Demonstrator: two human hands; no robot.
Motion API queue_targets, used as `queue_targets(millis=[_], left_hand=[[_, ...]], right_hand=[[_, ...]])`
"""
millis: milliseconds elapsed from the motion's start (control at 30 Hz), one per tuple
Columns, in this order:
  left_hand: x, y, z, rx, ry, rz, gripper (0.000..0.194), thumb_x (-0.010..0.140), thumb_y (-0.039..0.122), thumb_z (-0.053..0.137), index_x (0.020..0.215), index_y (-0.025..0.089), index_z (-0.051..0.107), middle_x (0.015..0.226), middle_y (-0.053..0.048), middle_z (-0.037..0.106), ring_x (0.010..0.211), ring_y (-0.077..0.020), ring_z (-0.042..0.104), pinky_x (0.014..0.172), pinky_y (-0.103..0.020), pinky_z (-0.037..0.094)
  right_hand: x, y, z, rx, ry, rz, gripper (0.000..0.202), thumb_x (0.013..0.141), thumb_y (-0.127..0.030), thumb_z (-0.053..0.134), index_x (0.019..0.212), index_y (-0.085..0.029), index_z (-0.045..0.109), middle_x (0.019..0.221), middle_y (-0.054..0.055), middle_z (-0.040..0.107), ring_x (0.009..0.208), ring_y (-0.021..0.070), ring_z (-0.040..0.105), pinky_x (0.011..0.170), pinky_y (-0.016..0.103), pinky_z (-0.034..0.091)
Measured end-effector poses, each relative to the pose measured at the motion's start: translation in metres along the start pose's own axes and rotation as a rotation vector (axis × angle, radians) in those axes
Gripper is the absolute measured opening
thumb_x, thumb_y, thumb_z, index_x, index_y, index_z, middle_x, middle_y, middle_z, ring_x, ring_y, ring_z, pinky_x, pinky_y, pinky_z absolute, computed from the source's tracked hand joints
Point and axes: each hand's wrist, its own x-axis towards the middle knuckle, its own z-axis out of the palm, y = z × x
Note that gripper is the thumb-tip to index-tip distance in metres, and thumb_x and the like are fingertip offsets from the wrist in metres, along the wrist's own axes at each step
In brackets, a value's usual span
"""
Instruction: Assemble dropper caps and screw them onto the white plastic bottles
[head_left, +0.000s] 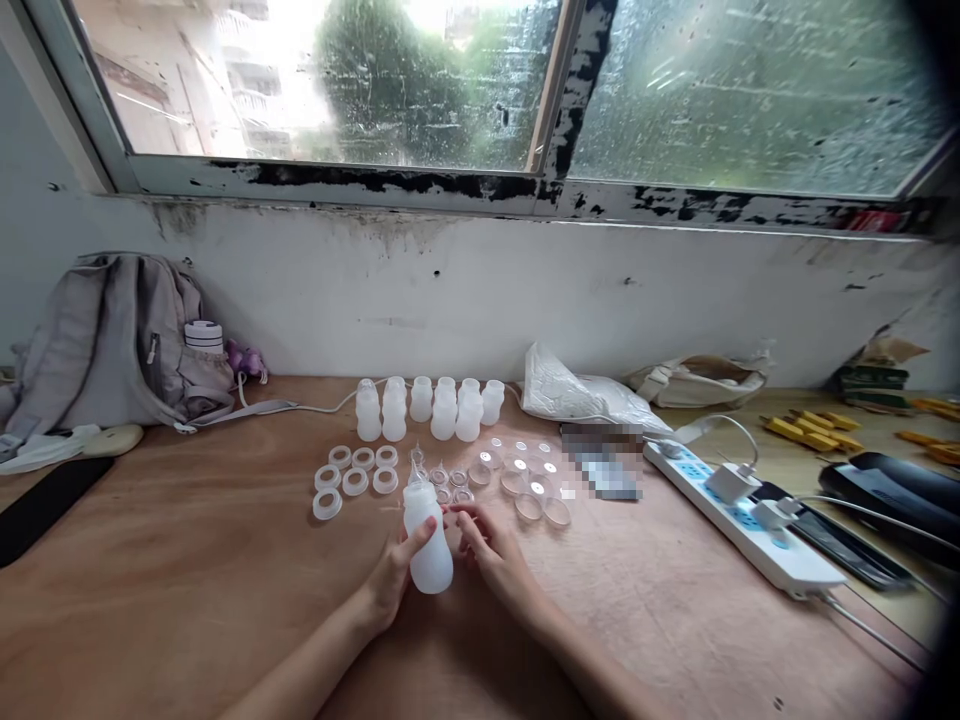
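My left hand is closed round a frosted white baby bottle, thumb across its front. The bottle leans slightly, its neck pointing away from me. Beside it, my right hand has its fingers bent and partly spread, the tips close to the bottle's neck; whether they touch it is unclear. Just behind lie several clear bottle nipples, one partly overlapped by the bottle's mouth. White screw rings lie to the left. Clear round caps and small white discs are on the right.
More frosted bottles stand in rows near the wall. A grey backpack and a dark phone are at the left. On the right are a plastic bag, a power strip with cables, and yellow tools.
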Motion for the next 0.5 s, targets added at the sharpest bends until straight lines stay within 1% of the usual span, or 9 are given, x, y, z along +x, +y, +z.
queue_targets(millis=[67,100,200,267,300,367,400,467,500], left_hand=[[0.003,0.002,-0.003,-0.041,0.064,-0.048,0.039,0.074,0.04,0.057,0.102,0.014,0.055,0.103,-0.009,0.06,0.092,-0.0222,0.057,0.073,-0.027,0.044],[0.004,0.003,-0.004,-0.073,0.085,-0.087,0.04,0.074,0.043,0.056,0.102,0.014,0.054,0.099,-0.009,0.061,0.087,-0.0216,0.059,0.071,-0.027,0.045],[0.009,0.005,-0.008,-0.176,0.12,-0.193,0.045,0.072,0.05,0.053,0.097,0.013,0.053,0.084,-0.008,0.063,0.069,-0.0187,0.062,0.064,-0.028,0.047],[0.011,0.006,-0.01,-0.225,0.141,-0.218,0.046,0.071,0.052,0.054,0.095,0.013,0.054,0.078,-0.006,0.062,0.063,-0.0166,0.061,0.063,-0.027,0.047],[0.012,0.006,-0.011,-0.241,0.149,-0.222,0.046,0.07,0.052,0.054,0.094,0.013,0.054,0.076,-0.005,0.062,0.061,-0.0158,0.061,0.062,-0.027,0.047],[0.014,0.006,-0.012,-0.257,0.147,-0.219,0.046,0.07,0.052,0.055,0.093,0.013,0.055,0.073,-0.004,0.06,0.059,-0.0148,0.06,0.06,-0.026,0.047],[0.014,0.005,-0.012,-0.257,0.14,-0.215,0.046,0.07,0.053,0.055,0.093,0.013,0.055,0.072,-0.004,0.06,0.059,-0.0146,0.06,0.059,-0.026,0.047],[0.014,0.004,-0.012,-0.249,0.12,-0.209,0.046,0.07,0.053,0.054,0.093,0.013,0.054,0.072,-0.004,0.06,0.058,-0.0144,0.06,0.058,-0.026,0.047],[0.013,0.003,-0.012,-0.242,0.105,-0.205,0.046,0.071,0.053,0.053,0.093,0.013,0.054,0.072,-0.004,0.06,0.058,-0.0145,0.06,0.058,-0.026,0.047]], right_hand=[[0.008,0.015,-0.008,-0.202,0.176,-0.12,0.026,0.083,-0.035,0.042,0.101,-0.019,0.053,0.092,0.008,0.054,0.068,0.0158,0.054,0.059,0.029,0.049],[0.013,0.022,-0.012,-0.282,0.233,-0.176,0.027,0.083,-0.032,0.043,0.105,-0.02,0.052,0.098,0.009,0.051,0.069,0.0157,0.054,0.06,0.03,0.049],[0.026,0.04,-0.022,-0.446,0.324,-0.259,0.037,0.081,-0.024,0.042,0.118,-0.021,0.044,0.114,0.012,0.043,0.075,0.0167,0.055,0.064,0.033,0.051],[0.034,0.048,-0.026,-0.52,0.347,-0.267,0.044,0.08,-0.02,0.041,0.124,-0.021,0.038,0.122,0.013,0.038,0.087,0.02,0.055,0.071,0.036,0.05],[0.037,0.051,-0.027,-0.549,0.346,-0.266,0.047,0.079,-0.018,0.041,0.126,-0.021,0.035,0.125,0.013,0.036,0.096,0.0221,0.053,0.076,0.037,0.049],[0.042,0.056,-0.027,-0.602,0.324,-0.268,0.053,0.078,-0.015,0.04,0.13,-0.021,0.029,0.132,0.013,0.03,0.114,0.0251,0.042,0.085,0.04,0.045],[0.043,0.058,-0.026,-0.627,0.306,-0.269,0.055,0.078,-0.014,0.039,0.131,-0.021,0.026,0.134,0.013,0.027,0.12,0.0256,0.035,0.089,0.041,0.042],[0.044,0.061,-0.025,-0.666,0.278,-0.272,0.057,0.077,-0.013,0.039,0.132,-0.02,0.024,0.137,0.012,0.024,0.125,0.0256,0.027,0.093,0.042,0.038],[0.044,0.062,-0.025,-0.677,0.276,-0.271,0.056,0.077,-0.013,0.04,0.131,-0.02,0.025,0.137,0.012,0.023,0.125,0.0258,0.026,0.094,0.043,0.037]])
